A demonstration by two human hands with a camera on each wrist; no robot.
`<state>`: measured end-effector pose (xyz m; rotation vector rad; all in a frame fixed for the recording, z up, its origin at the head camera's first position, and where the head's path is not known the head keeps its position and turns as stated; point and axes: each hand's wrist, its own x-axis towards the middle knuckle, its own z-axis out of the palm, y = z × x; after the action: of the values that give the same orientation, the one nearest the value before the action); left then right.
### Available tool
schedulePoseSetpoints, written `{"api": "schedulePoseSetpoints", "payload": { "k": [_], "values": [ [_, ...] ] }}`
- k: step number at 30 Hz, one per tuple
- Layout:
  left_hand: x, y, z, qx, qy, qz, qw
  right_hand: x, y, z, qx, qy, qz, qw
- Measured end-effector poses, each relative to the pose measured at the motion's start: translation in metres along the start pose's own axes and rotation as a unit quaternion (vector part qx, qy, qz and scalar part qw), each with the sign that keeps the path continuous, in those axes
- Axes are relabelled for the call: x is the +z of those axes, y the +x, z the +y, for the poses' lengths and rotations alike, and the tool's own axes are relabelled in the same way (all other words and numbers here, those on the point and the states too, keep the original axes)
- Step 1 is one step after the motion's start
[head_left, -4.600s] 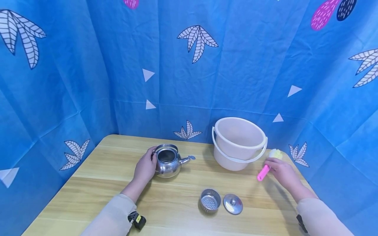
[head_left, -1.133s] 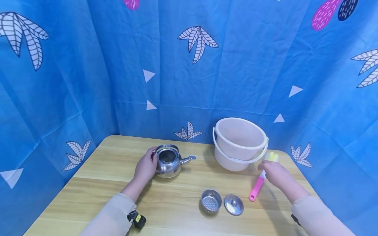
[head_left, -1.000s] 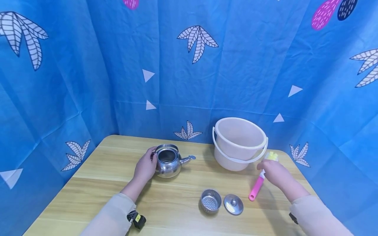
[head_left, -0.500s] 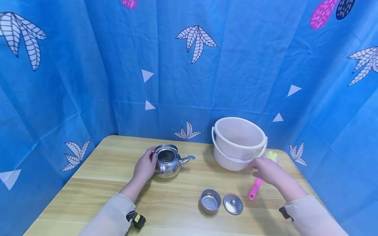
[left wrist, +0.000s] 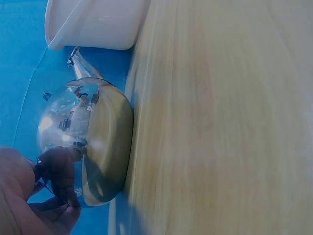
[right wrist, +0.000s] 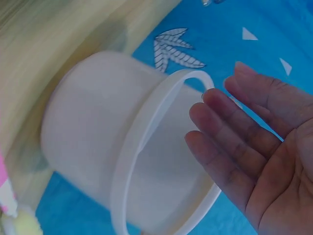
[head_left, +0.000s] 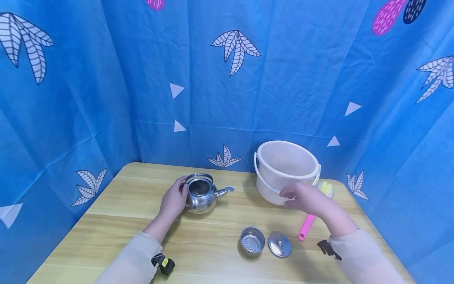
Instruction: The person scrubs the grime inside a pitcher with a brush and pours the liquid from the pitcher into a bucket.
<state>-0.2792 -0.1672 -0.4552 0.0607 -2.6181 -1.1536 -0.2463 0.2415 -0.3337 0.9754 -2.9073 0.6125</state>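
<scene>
At the left of the table, my left hand (head_left: 173, 201) holds the side of a steel kettle (head_left: 203, 204), whose top is uncovered and whose spout points right. The left wrist view shows thumb and fingers curled at the kettle's handle side. My right hand (head_left: 307, 199) hangs in front of the white bucket (head_left: 265, 186), holding nothing. In the right wrist view its fingers (right wrist: 220, 164) are extended near the bucket's rim. Behind the right hand lies a sponge brush with a pink handle (head_left: 306, 228) and a yellow and white head (head_left: 325, 188); its middle is hidden.
A perforated steel strainer cup (head_left: 242, 247) and a round steel lid (head_left: 280, 245) lie side by side near the front middle of the wooden table (head_left: 117, 221). The bucket's bail hangs down over its front. A blue patterned curtain (head_left: 227, 102) encloses the table.
My right hand has set the sponge brush down beside the bucket, let go of it, and moved left in front of the bucket. The left hand and kettle have stayed in place.
</scene>
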Motion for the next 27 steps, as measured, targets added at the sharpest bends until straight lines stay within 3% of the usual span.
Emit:
{"api": "schedulePoseSetpoints", "payload": {
  "k": [4, 17, 27],
  "values": [
    [-0.001, 0.0, 0.002, -0.003, -0.001, -0.001, 1.0, 0.0, 0.008, -0.006, -0.014, 0.004, 0.004, 0.9999],
    [-0.001, -0.002, 0.001, -0.014, -0.003, -0.01, 0.9998, 0.008, 0.026, -0.015, -0.007, -0.006, 0.007, 0.9999],
    [-0.002, -0.001, 0.002, -0.016, -0.002, -0.012, 0.9998, 0.019, 0.038, -0.023, -0.001, -0.007, 0.038, 0.9993]
  ]
}}
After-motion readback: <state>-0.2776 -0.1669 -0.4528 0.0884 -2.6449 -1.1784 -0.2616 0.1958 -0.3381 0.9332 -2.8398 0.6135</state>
